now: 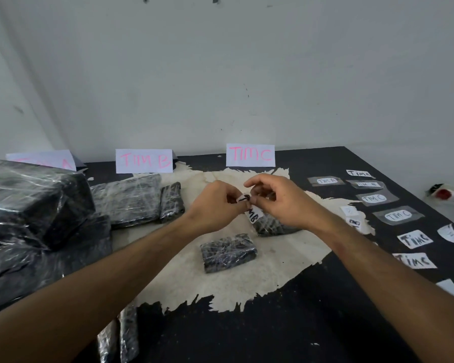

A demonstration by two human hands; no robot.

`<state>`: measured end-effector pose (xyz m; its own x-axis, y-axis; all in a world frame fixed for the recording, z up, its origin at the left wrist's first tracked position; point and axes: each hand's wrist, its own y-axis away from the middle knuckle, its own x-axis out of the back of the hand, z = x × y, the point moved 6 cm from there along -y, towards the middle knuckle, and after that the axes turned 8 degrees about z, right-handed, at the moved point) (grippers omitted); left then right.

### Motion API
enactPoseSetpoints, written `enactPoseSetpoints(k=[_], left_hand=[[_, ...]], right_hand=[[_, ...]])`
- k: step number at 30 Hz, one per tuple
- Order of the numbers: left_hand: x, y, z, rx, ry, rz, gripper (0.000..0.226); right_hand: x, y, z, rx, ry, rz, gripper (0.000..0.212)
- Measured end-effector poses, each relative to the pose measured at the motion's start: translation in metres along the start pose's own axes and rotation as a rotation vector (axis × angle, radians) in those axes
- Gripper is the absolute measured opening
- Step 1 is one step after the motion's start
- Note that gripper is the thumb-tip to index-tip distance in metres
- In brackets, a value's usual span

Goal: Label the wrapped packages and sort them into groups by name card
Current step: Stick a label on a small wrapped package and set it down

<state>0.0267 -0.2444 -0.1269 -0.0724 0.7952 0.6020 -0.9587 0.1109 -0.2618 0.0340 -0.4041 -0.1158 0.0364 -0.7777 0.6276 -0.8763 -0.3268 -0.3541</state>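
Observation:
Both hands meet over the middle of the table. My left hand (215, 203) and my right hand (275, 203) pinch a small white label (250, 210) with black lettering ending "MB". It hangs just over a small black wrapped package (275, 226) that lies under my right hand. Another small wrapped package (228, 252) lies nearer me on the pale sheet (260, 279). Three name cards stand at the back: "TIM A" (63, 159), "TIM B" (144, 161) and "TIM C" (250, 155).
Large wrapped packages (24, 205) are piled at the left, and two flatter ones (131, 200) lie below the "TIM B" card. Several loose labels (397, 216) reading TIM A, TIM B, TIM C lie along the right. Two thin wrapped packages (121, 336) stick out near the front edge.

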Motion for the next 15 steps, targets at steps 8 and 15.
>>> enactPoseSetpoints(k=[8, 15], left_hand=[[0.028, 0.034, -0.031, 0.284, 0.229, -0.064, 0.012], [0.034, 0.055, -0.048, 0.34, 0.108, -0.244, 0.023]], right_hand=[[-0.024, 0.009, 0.003, -0.206, -0.15, -0.185, 0.003], [-0.037, 0.018, -0.001, -0.262, -0.187, -0.289, 0.01]])
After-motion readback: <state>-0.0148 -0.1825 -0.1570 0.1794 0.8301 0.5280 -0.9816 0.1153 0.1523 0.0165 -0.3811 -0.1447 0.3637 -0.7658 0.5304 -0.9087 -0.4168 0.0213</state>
